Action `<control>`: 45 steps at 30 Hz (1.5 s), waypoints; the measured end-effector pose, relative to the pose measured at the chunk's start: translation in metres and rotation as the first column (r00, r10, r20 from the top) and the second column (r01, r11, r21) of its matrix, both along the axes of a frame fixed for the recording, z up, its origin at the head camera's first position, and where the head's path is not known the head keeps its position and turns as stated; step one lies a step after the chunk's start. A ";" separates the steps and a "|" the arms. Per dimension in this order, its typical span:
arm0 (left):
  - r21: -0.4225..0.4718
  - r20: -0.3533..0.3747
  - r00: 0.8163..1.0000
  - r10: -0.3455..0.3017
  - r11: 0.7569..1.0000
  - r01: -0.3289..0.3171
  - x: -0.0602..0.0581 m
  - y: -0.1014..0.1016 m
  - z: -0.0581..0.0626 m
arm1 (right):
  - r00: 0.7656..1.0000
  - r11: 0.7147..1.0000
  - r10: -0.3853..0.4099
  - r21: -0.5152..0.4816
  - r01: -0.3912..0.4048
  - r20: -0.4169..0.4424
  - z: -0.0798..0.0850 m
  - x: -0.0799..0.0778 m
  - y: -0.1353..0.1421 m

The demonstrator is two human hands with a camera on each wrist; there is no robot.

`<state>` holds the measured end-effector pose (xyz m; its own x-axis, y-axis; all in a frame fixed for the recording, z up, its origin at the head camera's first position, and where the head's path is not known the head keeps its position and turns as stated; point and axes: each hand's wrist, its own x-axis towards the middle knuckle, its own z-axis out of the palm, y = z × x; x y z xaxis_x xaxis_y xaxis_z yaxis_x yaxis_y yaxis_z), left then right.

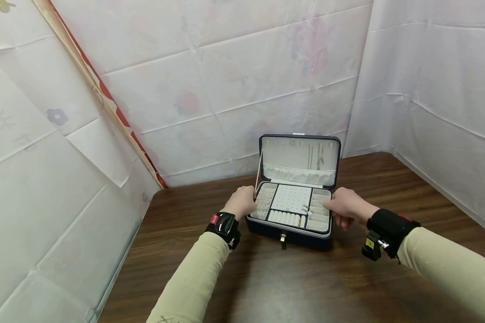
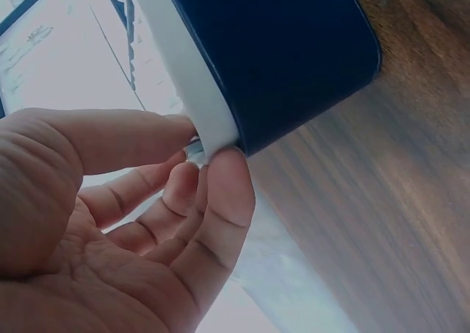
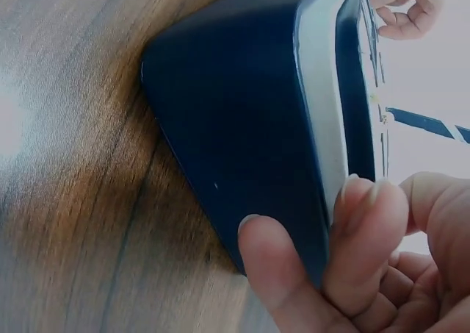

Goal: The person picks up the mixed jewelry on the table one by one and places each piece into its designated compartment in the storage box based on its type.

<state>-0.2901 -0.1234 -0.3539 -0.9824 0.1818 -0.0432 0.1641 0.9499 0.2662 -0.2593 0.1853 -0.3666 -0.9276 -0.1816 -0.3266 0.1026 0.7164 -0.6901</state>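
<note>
A navy jewelry box [image 1: 303,241] stands on the table with its white-lined lid [image 1: 287,152] raised. Its compartment tray [image 1: 293,197] has small sections, ring rolls and a few pieces of jewelry. In the head view my left hand [image 1: 242,202] is at the box's left side; in the left wrist view its thumb and forefinger pinch the white rim [image 2: 192,68] at a corner. On the other side my right hand [image 1: 347,206] grips the tray's right edge between thumb and curled fingers. Along that side, the right wrist view shows a dark strip [image 3: 355,90] above the box's white rim.
Several thin necklaces [image 1: 318,157] hang inside the lid, and a strap [image 1: 259,168] runs down its left side. A metal clasp [image 1: 283,237] sits at the box's front. The brown wooden table [image 1: 186,215] meets white patterned sheeting [image 1: 226,89] at back and sides.
</note>
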 end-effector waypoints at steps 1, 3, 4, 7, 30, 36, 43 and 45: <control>0.006 0.006 1.000 0.009 1.000 -0.009 0.000 -0.001 0.000 | 1.000 1.000 0.003 -0.004 -0.003 0.002 0.000 0.000 0.000; 0.019 0.018 0.999 0.026 0.999 -0.026 0.001 -0.002 0.001 | 1.000 1.000 0.006 -0.015 -0.006 0.006 0.000 -0.001 0.001; 0.029 0.027 0.999 0.032 0.999 -0.033 0.002 -0.002 0.000 | 1.000 1.000 0.008 -0.018 -0.008 0.006 -0.001 -0.001 0.001; 0.053 0.050 0.998 0.042 0.998 -0.045 0.002 -0.004 0.000 | 1.000 0.999 0.016 -0.028 -0.016 0.011 -0.003 -0.001 0.003; 0.452 0.339 0.940 0.026 0.872 -0.187 0.007 -0.041 -0.017 | 0.964 0.952 0.198 -0.269 -0.147 0.176 -0.025 -0.009 0.042; 0.491 0.350 0.937 0.024 0.846 -0.205 0.008 -0.044 -0.023 | 0.968 0.950 0.203 -0.268 -0.158 0.149 -0.031 -0.011 0.048; 0.543 0.379 0.925 0.025 0.803 -0.244 0.009 -0.046 -0.029 | 0.992 0.964 0.114 -0.245 -0.100 0.046 -0.033 -0.024 0.065; 0.554 0.386 0.922 0.026 0.792 -0.254 0.009 -0.047 -0.029 | 0.998 0.967 0.067 -0.244 -0.069 -0.013 -0.028 -0.030 0.070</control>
<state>-0.2813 -0.1699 -0.3832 -0.9396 0.1447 -0.3101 -0.1678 0.5948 0.7862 -0.2888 0.2557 -0.3942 -0.9117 -0.3179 -0.2601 0.0558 0.5316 -0.8451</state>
